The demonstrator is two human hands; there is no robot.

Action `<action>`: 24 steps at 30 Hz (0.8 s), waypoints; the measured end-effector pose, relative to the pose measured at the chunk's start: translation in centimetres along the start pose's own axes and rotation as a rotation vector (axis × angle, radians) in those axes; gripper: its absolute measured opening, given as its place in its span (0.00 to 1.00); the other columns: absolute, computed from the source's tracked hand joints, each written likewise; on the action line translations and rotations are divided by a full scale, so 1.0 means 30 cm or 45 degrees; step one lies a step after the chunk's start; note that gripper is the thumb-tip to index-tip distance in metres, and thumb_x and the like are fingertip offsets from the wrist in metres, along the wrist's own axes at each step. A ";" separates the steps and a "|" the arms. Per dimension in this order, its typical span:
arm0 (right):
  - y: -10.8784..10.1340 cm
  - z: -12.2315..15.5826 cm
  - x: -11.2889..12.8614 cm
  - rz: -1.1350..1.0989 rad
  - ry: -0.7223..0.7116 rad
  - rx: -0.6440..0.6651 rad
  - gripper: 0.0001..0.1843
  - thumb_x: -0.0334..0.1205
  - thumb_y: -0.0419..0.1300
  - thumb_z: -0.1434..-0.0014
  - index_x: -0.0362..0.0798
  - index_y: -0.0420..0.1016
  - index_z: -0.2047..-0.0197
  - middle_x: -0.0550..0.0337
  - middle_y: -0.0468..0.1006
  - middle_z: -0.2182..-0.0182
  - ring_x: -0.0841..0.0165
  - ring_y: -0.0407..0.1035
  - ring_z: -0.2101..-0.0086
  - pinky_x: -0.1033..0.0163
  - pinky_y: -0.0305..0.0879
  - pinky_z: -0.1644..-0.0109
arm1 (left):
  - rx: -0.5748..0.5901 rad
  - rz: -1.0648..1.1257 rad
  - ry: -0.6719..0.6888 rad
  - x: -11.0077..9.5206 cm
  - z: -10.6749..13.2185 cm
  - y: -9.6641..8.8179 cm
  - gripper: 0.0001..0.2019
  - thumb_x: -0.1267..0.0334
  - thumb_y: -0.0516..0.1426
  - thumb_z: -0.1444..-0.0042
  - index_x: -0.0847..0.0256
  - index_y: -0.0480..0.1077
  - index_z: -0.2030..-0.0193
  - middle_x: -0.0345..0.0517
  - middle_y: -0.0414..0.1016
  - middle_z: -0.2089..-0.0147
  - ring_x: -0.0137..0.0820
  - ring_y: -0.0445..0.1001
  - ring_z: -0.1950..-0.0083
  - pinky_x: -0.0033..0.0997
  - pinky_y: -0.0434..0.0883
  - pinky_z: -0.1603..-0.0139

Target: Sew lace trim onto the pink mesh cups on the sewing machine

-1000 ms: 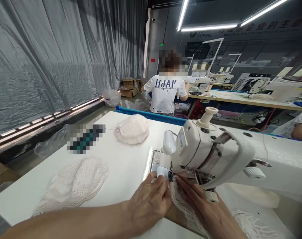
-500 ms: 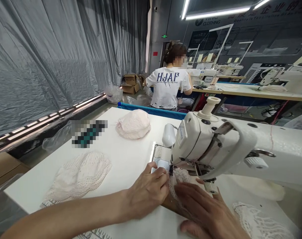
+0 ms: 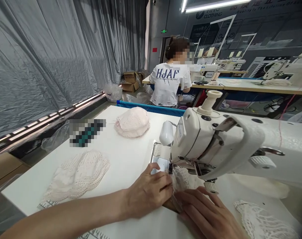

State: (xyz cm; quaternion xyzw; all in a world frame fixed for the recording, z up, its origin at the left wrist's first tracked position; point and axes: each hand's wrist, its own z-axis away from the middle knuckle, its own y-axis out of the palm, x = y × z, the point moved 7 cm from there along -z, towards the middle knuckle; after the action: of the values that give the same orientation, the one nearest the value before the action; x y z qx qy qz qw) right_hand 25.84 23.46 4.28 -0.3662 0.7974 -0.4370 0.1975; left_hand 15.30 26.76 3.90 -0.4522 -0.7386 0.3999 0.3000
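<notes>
A grey curtain [image 3: 53,53] lines one side of a garment workshop, where a white counter [image 3: 127,156] spreads before a person at work with both bare hands. Beyond it, a co-worker in a printed white shirt [image 3: 169,83] sits with back turned. A white sewing machine [image 3: 223,139] reaches across the counter from the right. Near the left forearm lies lace-edged fabric [image 3: 78,174]; openwork white lace [image 3: 263,215] rests at lower right, and a rounded pale-pink piece [image 3: 132,122] with a frayed edge sits toward the far side.

The left hand [image 3: 148,191] curls beside the needle area, fingers bent and narrow at the cloth's edge; whether that grip pinches fabric cannot be told. The right hand [image 3: 207,210] lies low, fingers extended and close together over the material, its thumb hidden, so its grip cannot be told either. The lace cloth [image 3: 187,177] they attend to lies beneath the machine's head, just right of the presser foot [image 3: 170,168], partly hidden by the fingers.

The step in hand appears to be guiding that edge for stitching. The next move seems to call for flat cloth, an edge aligned with the foot, and fingertips clear of the needle.
</notes>
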 end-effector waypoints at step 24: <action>0.000 -0.001 -0.023 0.017 0.111 -0.086 0.14 0.32 0.46 0.35 0.46 0.73 0.61 0.55 0.81 0.63 0.68 0.74 0.69 0.62 0.64 0.66 | -0.131 0.150 -0.064 -0.018 0.002 -0.028 0.10 0.62 0.51 0.41 0.65 0.69 0.66 0.42 0.67 0.72 0.29 0.63 0.68 0.36 0.56 0.66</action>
State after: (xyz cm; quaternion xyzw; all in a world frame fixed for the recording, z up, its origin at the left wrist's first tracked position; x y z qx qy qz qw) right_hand 26.26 23.99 4.30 -0.3480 0.8220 -0.4240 0.1530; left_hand 15.11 26.02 4.55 -0.4995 -0.7375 0.3898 0.2338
